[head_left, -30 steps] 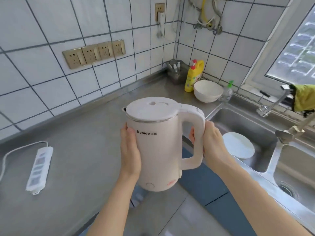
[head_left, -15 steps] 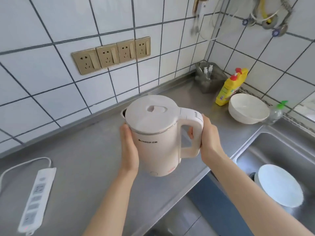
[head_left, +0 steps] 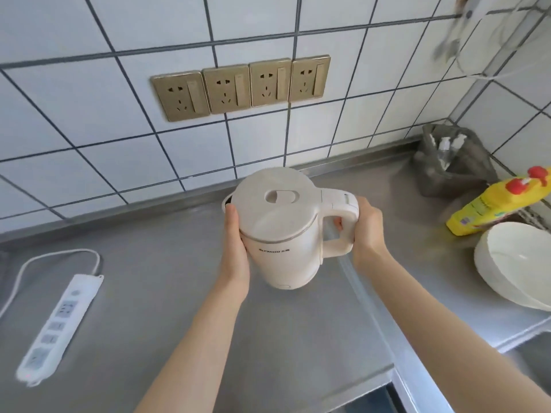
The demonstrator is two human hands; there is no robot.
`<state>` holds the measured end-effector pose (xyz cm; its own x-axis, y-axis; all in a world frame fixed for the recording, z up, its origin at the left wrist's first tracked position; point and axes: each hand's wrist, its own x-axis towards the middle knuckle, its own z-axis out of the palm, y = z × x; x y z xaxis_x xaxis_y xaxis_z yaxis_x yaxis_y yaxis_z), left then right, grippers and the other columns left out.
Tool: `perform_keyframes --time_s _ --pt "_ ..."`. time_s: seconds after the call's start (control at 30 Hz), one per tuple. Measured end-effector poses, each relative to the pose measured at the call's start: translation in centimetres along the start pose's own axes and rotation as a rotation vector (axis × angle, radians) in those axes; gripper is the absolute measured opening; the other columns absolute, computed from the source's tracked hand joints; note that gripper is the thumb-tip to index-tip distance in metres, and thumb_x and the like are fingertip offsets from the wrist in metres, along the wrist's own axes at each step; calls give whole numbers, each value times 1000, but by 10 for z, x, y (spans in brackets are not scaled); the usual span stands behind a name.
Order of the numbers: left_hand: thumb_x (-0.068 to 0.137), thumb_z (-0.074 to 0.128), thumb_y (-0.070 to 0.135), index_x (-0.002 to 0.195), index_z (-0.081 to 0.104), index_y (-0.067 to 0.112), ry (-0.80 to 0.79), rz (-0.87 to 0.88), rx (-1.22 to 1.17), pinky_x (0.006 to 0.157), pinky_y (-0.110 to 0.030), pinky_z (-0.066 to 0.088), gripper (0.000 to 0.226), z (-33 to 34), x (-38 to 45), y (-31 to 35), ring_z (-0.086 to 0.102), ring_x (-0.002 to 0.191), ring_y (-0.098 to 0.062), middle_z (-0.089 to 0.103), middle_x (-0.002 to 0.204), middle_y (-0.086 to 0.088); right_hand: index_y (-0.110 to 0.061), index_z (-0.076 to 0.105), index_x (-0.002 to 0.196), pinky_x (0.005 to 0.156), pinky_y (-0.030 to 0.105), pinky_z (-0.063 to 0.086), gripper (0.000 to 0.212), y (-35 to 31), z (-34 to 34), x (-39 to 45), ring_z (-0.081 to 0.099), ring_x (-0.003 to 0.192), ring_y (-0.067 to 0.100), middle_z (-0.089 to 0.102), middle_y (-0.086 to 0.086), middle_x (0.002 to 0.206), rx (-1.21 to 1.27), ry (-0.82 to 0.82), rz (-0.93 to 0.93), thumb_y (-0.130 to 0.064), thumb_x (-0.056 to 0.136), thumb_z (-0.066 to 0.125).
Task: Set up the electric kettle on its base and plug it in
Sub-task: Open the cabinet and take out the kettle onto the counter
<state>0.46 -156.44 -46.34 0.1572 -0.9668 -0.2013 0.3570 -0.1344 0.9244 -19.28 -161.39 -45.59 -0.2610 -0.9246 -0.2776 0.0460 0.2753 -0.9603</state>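
A cream electric kettle (head_left: 286, 234) with its lid shut is held upright over the steel counter (head_left: 167, 293), near the tiled back wall. My left hand (head_left: 235, 248) presses against its left side. My right hand (head_left: 368, 231) is wrapped around its handle. I cannot tell whether the kettle's bottom touches the counter. No kettle base is in view. A white power strip (head_left: 58, 326) with its cord lies on the counter at the left. A row of gold wall sockets (head_left: 241, 86) sits on the tiles above the kettle.
A white bowl (head_left: 515, 269) stands at the right, with a yellow detergent bottle (head_left: 492, 208) behind it. A grey holder with small bottles (head_left: 450, 159) fills the back corner. The counter's front edge (head_left: 343, 380) runs below my arms.
The kettle has moved from in front of the counter edge to over the counter, towards the wall and lower. Both hands keep the same hold. The view has shifted left, and the sink has left the frame.
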Motion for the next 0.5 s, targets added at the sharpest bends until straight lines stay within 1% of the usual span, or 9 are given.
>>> perform_keyframes --time_s 0.1,0.17,0.3,0.37,0.43,0.47,0.5 --pt "77 39 79 108 70 53 104 -13 7 92 -26 40 51 10 18 -5 62 111 8 69 121 23 -23 44 40 55 28 29 39 7 5 32 38 46 15 47 -4 43 -3 -68 13 -26 78 42" --pt "75 41 78 103 71 55 170 -9 12 91 -26 41 47 13 27 -8 63 107 8 71 118 23 -22 43 40 54 27 28 36 14 11 48 37 46 16 46 -3 43 -11 -105 28 -28 75 41" --pt "73 44 76 104 71 50 319 -2 -5 88 -26 43 49 11 40 -17 65 105 6 72 115 20 -23 44 36 55 28 28 39 33 28 72 36 48 17 43 -8 40 17 -184 67 -23 75 41" --pt "73 45 75 109 68 49 377 4 -3 92 -29 44 51 6 44 -21 65 108 4 71 118 19 -24 42 36 54 28 27 40 41 38 80 35 48 16 41 -10 40 22 -224 77 -21 76 41" --pt "73 44 75 120 64 42 419 -3 -2 100 -34 44 61 0 47 -25 63 114 -2 70 122 16 -25 40 38 51 26 26 38 48 45 86 34 47 16 41 -10 42 17 -248 95 -19 75 42" --pt "73 44 75 122 63 39 438 -7 -4 103 -36 43 64 -2 48 -27 62 116 -5 70 123 14 -26 40 39 50 25 26 36 51 48 89 34 47 15 41 -10 42 18 -256 102 -19 74 42" --pt "73 44 74 120 64 40 457 -5 -5 104 -37 43 61 -3 49 -28 62 117 -6 70 123 13 -26 39 39 49 24 26 36 53 51 91 34 46 15 41 -10 42 17 -262 105 -18 74 42"
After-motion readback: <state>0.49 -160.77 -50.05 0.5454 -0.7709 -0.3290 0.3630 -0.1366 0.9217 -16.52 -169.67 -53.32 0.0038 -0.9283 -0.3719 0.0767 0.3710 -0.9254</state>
